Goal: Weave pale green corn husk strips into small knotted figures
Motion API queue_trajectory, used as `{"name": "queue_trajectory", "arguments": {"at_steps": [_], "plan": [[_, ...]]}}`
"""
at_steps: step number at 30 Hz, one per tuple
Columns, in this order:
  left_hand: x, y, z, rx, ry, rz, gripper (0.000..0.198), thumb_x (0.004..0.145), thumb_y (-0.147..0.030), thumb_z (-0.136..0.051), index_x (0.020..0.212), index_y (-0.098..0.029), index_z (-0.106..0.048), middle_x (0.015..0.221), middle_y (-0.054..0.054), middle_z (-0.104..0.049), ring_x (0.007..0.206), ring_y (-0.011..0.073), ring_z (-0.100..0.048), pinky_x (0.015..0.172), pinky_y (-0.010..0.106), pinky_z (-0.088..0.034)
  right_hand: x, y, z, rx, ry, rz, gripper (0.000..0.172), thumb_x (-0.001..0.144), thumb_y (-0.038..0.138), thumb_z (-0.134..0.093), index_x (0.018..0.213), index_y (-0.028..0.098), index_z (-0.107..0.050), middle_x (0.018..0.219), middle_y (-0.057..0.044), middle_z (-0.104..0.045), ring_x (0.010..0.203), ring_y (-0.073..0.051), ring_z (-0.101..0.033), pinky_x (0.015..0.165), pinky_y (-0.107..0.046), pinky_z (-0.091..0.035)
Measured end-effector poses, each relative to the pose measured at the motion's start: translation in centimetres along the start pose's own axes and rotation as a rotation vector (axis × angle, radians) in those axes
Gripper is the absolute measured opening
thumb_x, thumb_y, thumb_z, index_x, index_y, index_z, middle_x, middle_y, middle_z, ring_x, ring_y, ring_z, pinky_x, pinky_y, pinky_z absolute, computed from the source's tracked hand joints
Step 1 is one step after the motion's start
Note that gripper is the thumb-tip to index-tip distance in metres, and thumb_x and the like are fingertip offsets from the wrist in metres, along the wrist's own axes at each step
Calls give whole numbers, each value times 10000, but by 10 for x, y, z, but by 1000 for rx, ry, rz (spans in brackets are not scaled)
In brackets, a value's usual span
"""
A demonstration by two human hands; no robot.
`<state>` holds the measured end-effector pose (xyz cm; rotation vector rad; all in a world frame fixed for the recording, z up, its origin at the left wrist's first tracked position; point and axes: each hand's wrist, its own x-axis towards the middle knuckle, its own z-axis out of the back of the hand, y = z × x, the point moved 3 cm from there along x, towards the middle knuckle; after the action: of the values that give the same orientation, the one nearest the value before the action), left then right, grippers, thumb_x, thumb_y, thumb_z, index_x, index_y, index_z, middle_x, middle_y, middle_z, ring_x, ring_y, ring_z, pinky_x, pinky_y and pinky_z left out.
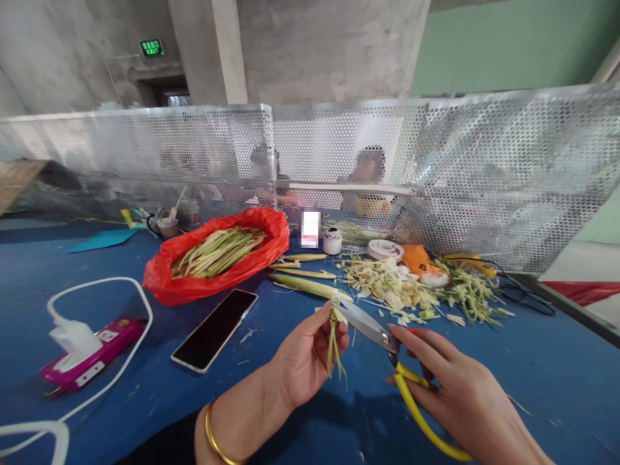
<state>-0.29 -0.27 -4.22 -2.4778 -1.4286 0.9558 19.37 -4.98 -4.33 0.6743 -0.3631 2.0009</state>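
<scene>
Tabletop (533,374), blue and scuffed, fills the lower field. A perforated metal screen (484,168) stands along its far edge, and two other people sit behind the screen, seen only dimly through the holes.

A red plastic bag (165,284) lies open at left centre and holds a heap of pale green strips (217,250). To its right, a loose pile of trimmings (411,284) spreads across the table in front of the screen. A tape roll (382,248) and a small white pot (332,240) stand at the pile's far side. One long stalk (305,284) lies flat between the bag and the pile.

A pink charging device (97,352) rests at the left, with a white cable (140,303) looping from it. A dark phone (214,330) lies face up just beside the bag.

The right hand (460,394) is closed around the yellow handles of the scissors (387,342), with its fingers laid over the pivot. The blades point up and left and read as one strip, so any gap between them cannot be told.

The left hand (300,361), with a gold bangle (213,436) at the wrist, pinches a short green stem (333,342) between thumb and fingertips. It holds the stem upright above the table in the near centre. The stem's frayed fibres hang below the fingers, and its top meets the scissor tip.
</scene>
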Motion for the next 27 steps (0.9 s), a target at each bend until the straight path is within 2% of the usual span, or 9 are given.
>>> {"name": "queue_trajectory", "arguments": {"at_steps": [9,19,27], "plan": [[-1,0,1,5,-2,-2,212,934,-182,-519,806,-60,-637,608,46,-663,521,116,-652,533,217,-575,0,3,1,-41,-24,49,457,959,489,-393,1265,193,-561,1025,-105,-716,746,-204,-736,544,-257,-599],[0,-1,1,44,-3,-23,218,920,-164,-538,774,-55,-658,612,57,-671,522,119,-656,536,216,-570,-2,3,2,-7,22,31,378,943,375,-448,1258,204,-569,1063,-93,-716,774,-198,-737,568,-241,-593],[3,-2,4,55,16,-56,167,902,-139,-562,790,-66,-663,632,57,-675,535,118,-656,548,221,-570,-3,3,-2,77,55,-23,366,925,348,-489,1259,217,-559,961,-49,-725,690,-164,-724,532,-206,-570]]}}
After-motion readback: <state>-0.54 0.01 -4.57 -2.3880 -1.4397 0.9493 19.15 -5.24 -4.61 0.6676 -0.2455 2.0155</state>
